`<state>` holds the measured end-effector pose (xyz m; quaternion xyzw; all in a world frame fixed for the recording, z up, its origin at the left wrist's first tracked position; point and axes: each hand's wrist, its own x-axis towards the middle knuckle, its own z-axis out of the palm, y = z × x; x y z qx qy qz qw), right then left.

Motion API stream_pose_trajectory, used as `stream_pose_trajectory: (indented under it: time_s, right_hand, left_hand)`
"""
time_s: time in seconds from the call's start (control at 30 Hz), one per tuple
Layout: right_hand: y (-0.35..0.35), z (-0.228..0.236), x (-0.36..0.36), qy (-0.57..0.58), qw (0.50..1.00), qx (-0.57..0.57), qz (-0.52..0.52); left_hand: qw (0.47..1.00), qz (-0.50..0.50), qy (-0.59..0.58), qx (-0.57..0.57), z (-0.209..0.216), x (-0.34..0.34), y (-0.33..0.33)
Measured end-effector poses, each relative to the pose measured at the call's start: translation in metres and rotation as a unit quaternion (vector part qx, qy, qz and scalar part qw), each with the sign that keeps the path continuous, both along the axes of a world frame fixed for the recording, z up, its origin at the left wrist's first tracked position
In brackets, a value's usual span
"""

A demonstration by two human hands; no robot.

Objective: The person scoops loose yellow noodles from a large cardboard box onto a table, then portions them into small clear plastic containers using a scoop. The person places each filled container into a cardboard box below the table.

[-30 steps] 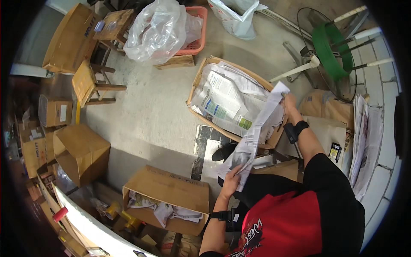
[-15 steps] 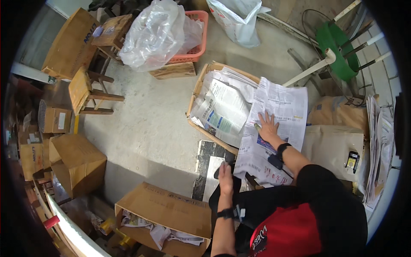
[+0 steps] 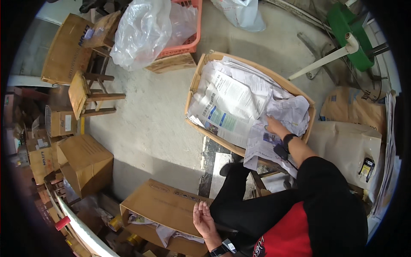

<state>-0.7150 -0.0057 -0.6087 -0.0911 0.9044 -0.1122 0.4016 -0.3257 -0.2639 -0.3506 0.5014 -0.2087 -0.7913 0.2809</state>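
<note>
A newspaper sheet lies over the right part of an open cardboard box, its near end hanging past the rim. My right hand is on this sheet, fingers drawn together against the creased paper; their tips are partly hidden. Other newspapers lie flat inside the box, to the left of that hand. Nothing is in my left hand, which is raised beside my knee with its fingers loosely curled and apart. Just left of it, a second cardboard box lies with crumpled paper in its opening.
A red basket with clear plastic bags stands at the back. Wooden stools and an empty-looking carton are on the left. A green round stand with a white pipe and a brown package are on the right.
The newspaper sheet has gone down into the box and is more creased. My right hand's spread fingers have drawn together. My left hand has moved down and left, toward the second box.
</note>
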Motion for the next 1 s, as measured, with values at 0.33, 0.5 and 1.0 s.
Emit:
stream_pose_trajectory:
  time_s: [0.33, 0.5, 1.0]
  right_hand:
    - [0.036, 0.109, 0.115, -0.081, 0.942, -0.038, 0.324]
    - [0.045, 0.052, 0.078, -0.368, 0.925, 0.089, -0.041]
    - [-0.028, 0.198, 0.045, 0.079, 0.962, -0.051, 0.258]
  left_hand:
    - [1.000, 0.001, -0.001, -0.005, 0.018, 0.031, 0.030]
    - [0.999, 0.037, 0.013, 0.012, 0.019, 0.071, 0.050]
    - [0.983, 0.158, -0.070, -0.056, 0.078, 0.193, 0.095]
